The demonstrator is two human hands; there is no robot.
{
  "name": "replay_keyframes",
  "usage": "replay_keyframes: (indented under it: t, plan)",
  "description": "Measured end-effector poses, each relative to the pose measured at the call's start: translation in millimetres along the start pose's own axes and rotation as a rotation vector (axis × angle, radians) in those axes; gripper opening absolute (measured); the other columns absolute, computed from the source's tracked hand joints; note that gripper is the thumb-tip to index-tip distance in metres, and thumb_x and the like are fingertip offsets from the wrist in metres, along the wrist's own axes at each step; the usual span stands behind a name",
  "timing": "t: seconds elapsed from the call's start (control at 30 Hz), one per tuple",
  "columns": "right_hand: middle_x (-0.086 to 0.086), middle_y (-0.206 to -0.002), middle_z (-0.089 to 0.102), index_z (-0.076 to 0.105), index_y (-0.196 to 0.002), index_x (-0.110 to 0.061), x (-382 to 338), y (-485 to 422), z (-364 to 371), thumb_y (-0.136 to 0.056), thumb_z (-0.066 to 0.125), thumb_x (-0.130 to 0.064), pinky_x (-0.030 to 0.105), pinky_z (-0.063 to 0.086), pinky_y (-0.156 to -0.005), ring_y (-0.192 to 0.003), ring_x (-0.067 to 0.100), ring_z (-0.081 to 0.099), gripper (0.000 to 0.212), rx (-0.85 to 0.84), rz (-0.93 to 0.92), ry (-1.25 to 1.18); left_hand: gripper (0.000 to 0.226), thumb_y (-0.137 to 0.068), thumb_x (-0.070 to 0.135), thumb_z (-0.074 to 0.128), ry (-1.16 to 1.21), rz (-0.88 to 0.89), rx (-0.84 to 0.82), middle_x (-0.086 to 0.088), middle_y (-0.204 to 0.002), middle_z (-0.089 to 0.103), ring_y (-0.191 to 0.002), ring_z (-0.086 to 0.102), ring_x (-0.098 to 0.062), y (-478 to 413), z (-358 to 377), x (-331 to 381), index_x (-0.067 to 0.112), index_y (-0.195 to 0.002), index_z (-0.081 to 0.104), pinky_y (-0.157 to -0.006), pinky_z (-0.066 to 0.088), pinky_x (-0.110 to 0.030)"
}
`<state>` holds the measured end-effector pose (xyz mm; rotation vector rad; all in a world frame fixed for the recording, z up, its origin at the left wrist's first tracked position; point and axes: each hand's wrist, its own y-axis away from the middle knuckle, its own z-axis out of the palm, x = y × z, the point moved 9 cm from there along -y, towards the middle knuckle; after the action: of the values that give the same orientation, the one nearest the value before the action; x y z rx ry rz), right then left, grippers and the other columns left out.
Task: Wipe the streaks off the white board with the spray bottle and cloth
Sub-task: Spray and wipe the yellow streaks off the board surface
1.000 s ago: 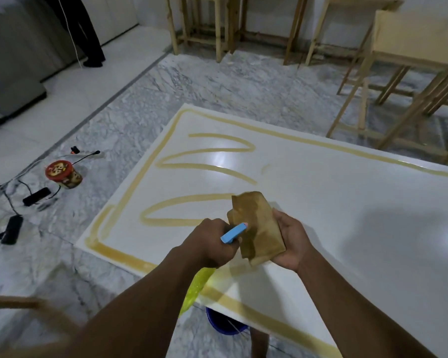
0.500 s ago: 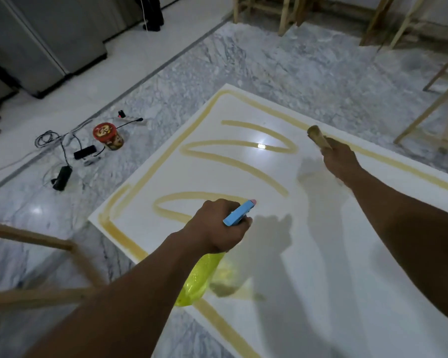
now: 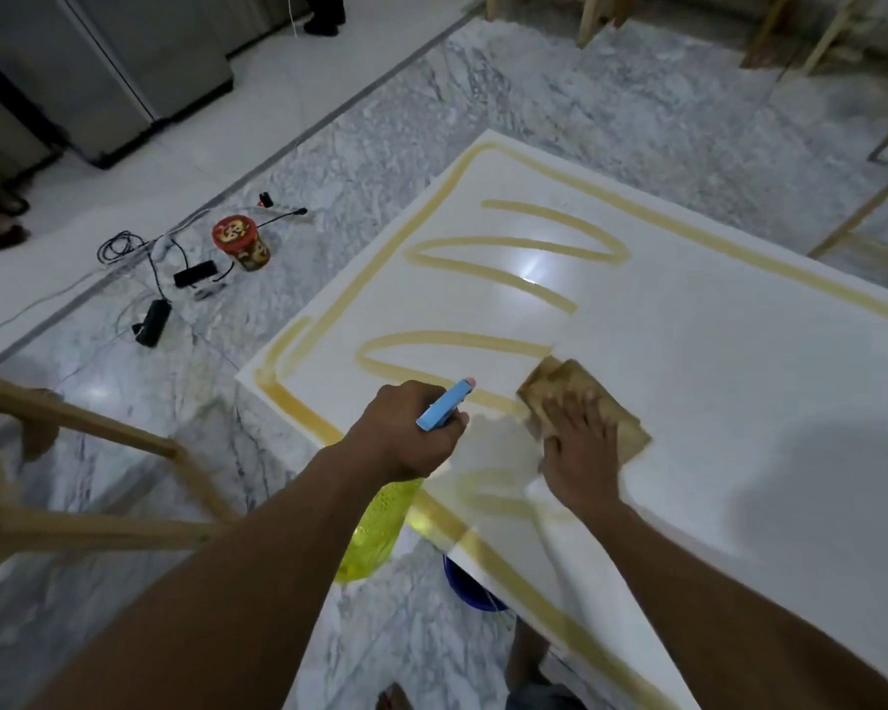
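A large white board (image 3: 713, 381) lies flat, marked with yellow-brown streaks (image 3: 513, 246) in loops and along its border. My left hand (image 3: 406, 433) grips a spray bottle (image 3: 375, 525) with a yellow body and a blue nozzle, held over the board's near left edge. My right hand (image 3: 580, 453) lies flat, fingers spread, pressing a brown cloth (image 3: 621, 407) onto the board at the end of the lower loop. The streak just left of the cloth looks smeared and faint.
A wooden stand (image 3: 88, 484) stands at the left. On the marble floor lie a red-lidded jar (image 3: 242, 243), cables and black adapters (image 3: 152, 322). A blue bucket (image 3: 470, 589) sits under the board's near edge. More wooden frames (image 3: 862, 217) stand at the right.
My right hand, which held the cloth up over the far part of the board, has come down near me and now presses it flat on the board. The left hand still holds the bottle.
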<state>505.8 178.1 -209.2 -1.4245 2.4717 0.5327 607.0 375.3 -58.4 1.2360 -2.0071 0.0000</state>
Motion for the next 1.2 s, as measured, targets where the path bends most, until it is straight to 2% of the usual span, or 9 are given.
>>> replay_keyframes:
  t: [0.2,0.3,0.43,0.63,0.7,0.83,0.93,1.07,1.2]
  plan:
    - [-0.003,-0.166,0.022,0.037,-0.153,-0.032,-102.3,102.2,59.4,-0.097,0.030,-0.024,0.047,0.003,-0.124,-0.156,0.022,0.005,0.057,-0.123,-0.043,-0.149,0.029,-0.097,0.035,0.061,0.059,0.042,-0.007,-0.021,-0.076,0.070,-0.064,0.072,-0.039,57.0,-18.1,-38.7,0.008,-0.088,0.068,-0.065,0.062,-0.051]
    - [0.002,-0.159,0.038,0.046,-0.148,-0.030,-112.3,101.6,51.9,-0.102,0.039,-0.018,0.044,0.024,-0.121,-0.149,0.029,0.030,0.048,-0.151,0.093,-0.374,0.033,-0.097,0.034,0.060,0.043,0.058,-0.002,-0.023,-0.075,0.070,-0.064,0.072,-0.039,80.9,-26.7,-56.2,0.002,-0.089,0.067,-0.064,0.060,-0.052]
    - [0.004,-0.118,0.069,0.065,-0.127,-0.025,-78.9,93.1,-15.2,-0.095,0.051,-0.022,0.034,0.053,-0.079,-0.104,0.023,0.065,0.035,-0.038,0.377,-0.900,0.034,-0.097,0.032,0.060,0.046,0.074,-0.001,-0.015,-0.067,0.064,-0.061,0.069,-0.037,100.3,-39.9,-73.9,0.001,-0.084,0.063,-0.065,0.061,-0.050]
    - [0.018,-0.134,0.064,0.055,-0.137,-0.009,-64.3,79.6,-59.3,-0.095,0.048,-0.009,0.046,0.048,-0.104,-0.126,0.035,0.059,0.042,-0.134,0.592,-1.665,0.029,-0.095,0.034,0.061,0.016,0.145,-0.056,-0.013,-0.073,0.069,-0.062,0.067,-0.031,97.9,-39.3,-50.8,0.013,-0.075,0.062,-0.049,0.051,-0.025]
    - [0.020,-0.132,0.064,0.056,-0.136,-0.011,-81.0,73.7,-62.4,-0.095,0.046,-0.006,0.048,0.050,-0.102,-0.122,0.037,0.061,0.042,-0.218,0.528,-1.688,0.029,-0.094,0.034,0.062,0.004,0.154,-0.087,-0.010,-0.073,0.068,-0.061,0.067,-0.027,91.1,-36.3,-34.5,0.013,-0.074,0.061,-0.045,0.043,-0.015]
    - [0.023,-0.130,0.065,0.057,-0.135,-0.013,-112.2,56.2,-61.9,-0.094,0.043,-0.005,0.047,0.058,-0.087,-0.107,0.038,0.067,0.043,-0.376,0.411,-1.610,0.030,-0.092,0.039,0.062,-0.017,0.186,-0.168,-0.016,-0.079,0.071,-0.069,0.072,-0.034,72.1,-25.3,-5.0,0.013,-0.078,0.064,-0.069,0.063,-0.048]
    - [0.022,-0.132,0.064,0.056,-0.137,-0.014,-111.1,34.8,-66.8,-0.092,0.048,-0.006,0.050,0.055,-0.093,-0.113,0.041,0.065,0.047,-0.417,0.402,-1.552,0.030,-0.091,0.039,0.059,-0.157,0.179,-0.160,-0.006,-0.069,0.063,-0.068,0.065,-0.030,48.8,-25.0,5.8,0.020,-0.068,0.061,-0.065,0.057,-0.042]
    - [0.020,-0.129,0.066,0.059,-0.134,-0.016,-78.7,-0.4,-89.8,-0.086,0.053,-0.008,0.053,0.046,-0.107,-0.122,0.042,0.061,0.049,-0.414,0.426,-1.376,0.032,-0.091,0.041,0.059,-0.215,0.122,-0.090,-0.003,-0.066,0.059,-0.066,0.063,-0.029,9.2,-38.7,19.3,0.021,-0.066,0.056,-0.057,0.047,-0.034]
    - [0.013,-0.112,0.069,0.070,-0.115,-0.008,-43.6,-57.1,-139.6,-0.074,0.059,-0.012,0.038,0.052,-0.084,-0.097,0.030,0.066,0.043,-0.270,0.409,-1.087,0.037,-0.095,0.038,0.059,-0.049,0.122,-0.027,-0.019,-0.080,0.073,-0.070,0.074,-0.035,-27.9,-59.7,39.3,0.004,-0.082,0.062,-0.072,0.062,-0.048]
